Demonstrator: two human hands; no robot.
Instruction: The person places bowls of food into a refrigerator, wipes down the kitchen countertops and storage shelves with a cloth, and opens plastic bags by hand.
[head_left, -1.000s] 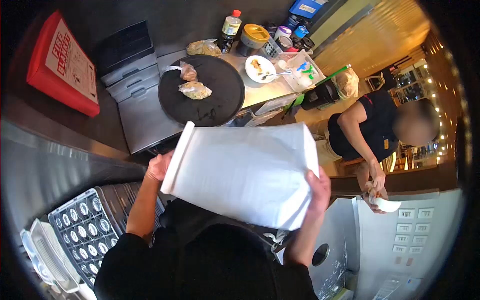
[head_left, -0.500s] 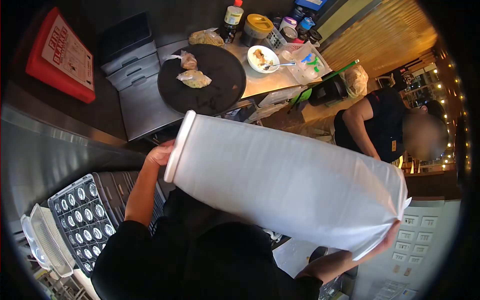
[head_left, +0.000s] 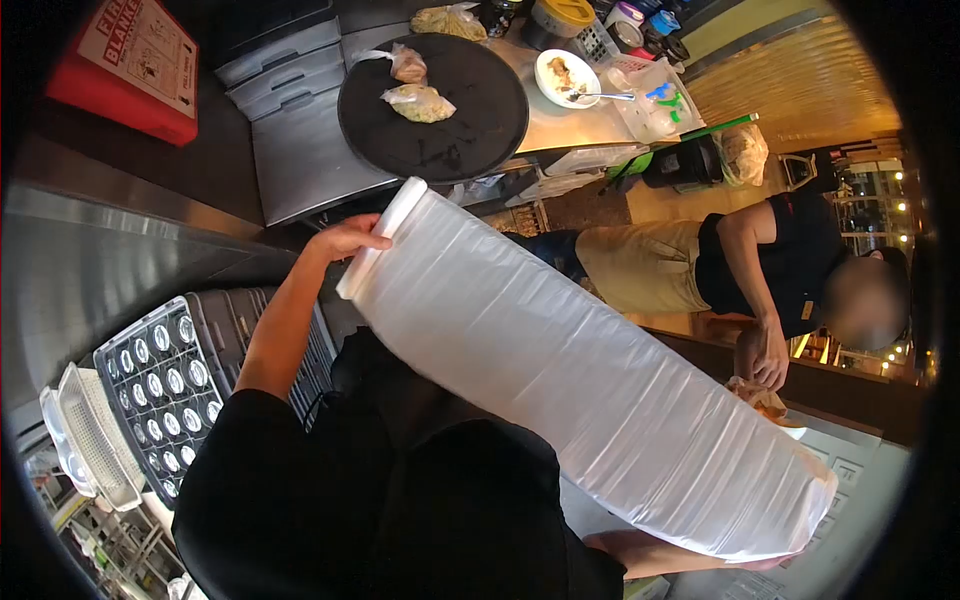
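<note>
My left hand is wrapped round the roll at the near end of a long translucent plastic sheet. The sheet stretches diagonally down to the right, across the front of my body. At its far lower corner my right hand grips the plastic, with its fingers mostly hidden by the sheet. Above the roll, a round black tray on the steel counter bears two knotted bags of food, one brownish and one yellowish.
A co-worker stands at the right, hands over food behind the sheet's far end. A white bowl with a spoon and a plastic basket sit on the counter. Racks of trays stand at the left; a red fire blanket box hangs above.
The sheet has grown longer from the roll as my right hand moved away, down and to the right. My left hand still holds the roll. The view has shifted, showing more of the co-worker.
</note>
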